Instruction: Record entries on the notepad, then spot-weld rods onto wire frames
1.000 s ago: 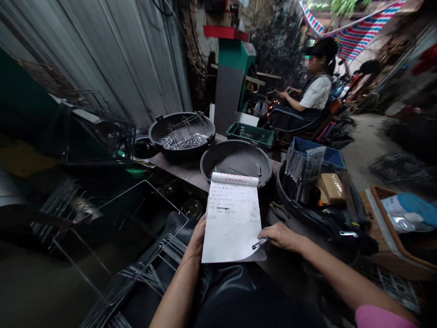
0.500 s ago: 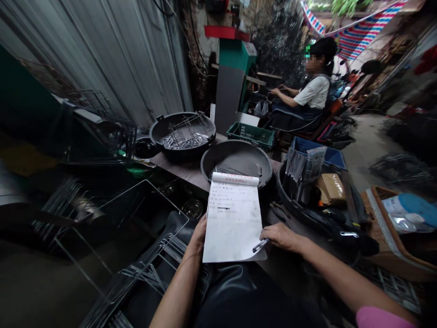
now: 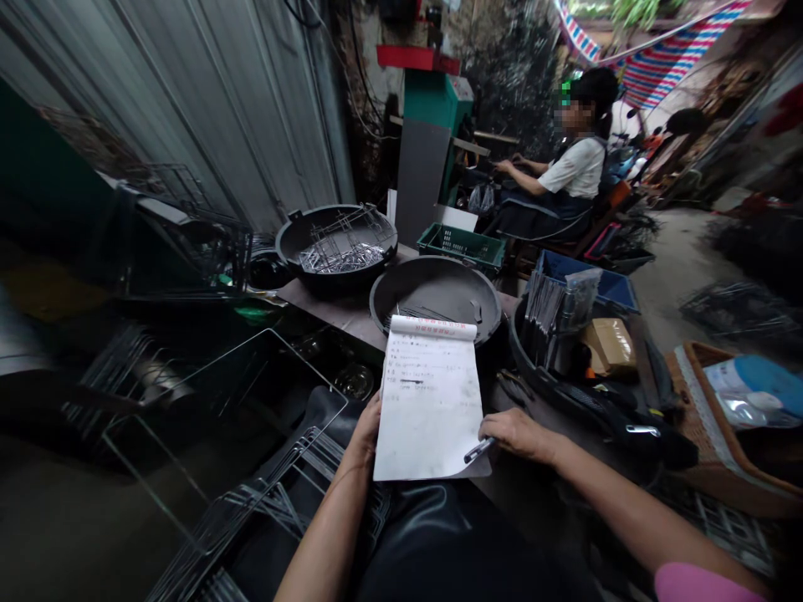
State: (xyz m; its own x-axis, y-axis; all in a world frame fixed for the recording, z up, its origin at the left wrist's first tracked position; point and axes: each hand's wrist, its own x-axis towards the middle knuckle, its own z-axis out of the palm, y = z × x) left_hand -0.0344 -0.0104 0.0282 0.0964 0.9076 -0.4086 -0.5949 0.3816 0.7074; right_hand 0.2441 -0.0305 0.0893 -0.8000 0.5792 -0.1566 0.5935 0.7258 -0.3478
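Observation:
A white notepad (image 3: 430, 426) with handwritten lines and red print along its rolled-back top edge is held up over my lap. My left hand (image 3: 368, 431) grips its left side, the fingers hidden behind the pad. In my right hand (image 3: 515, 435) is a pen (image 3: 480, 450), pinched against the lower right edge of the pad, its tip end pointing left over the paper. The page's lower right corner curls slightly. Just beyond the pad's top edge sits a round dark pan (image 3: 439, 284) with a few thin metal pieces in it.
Another pan (image 3: 285, 242) holds many wire pieces and a wire rack. Bent wire frames (image 3: 269, 493) lie at my left. On the right are a container with rods and a cardboard box (image 3: 610, 347), and a wicker basket (image 3: 703, 418). A co-worker (image 3: 574, 167) sits behind a green crate (image 3: 461, 242).
Almost nothing differs. The view has shifted very slightly; both hands keep the notepad and pen in the same place.

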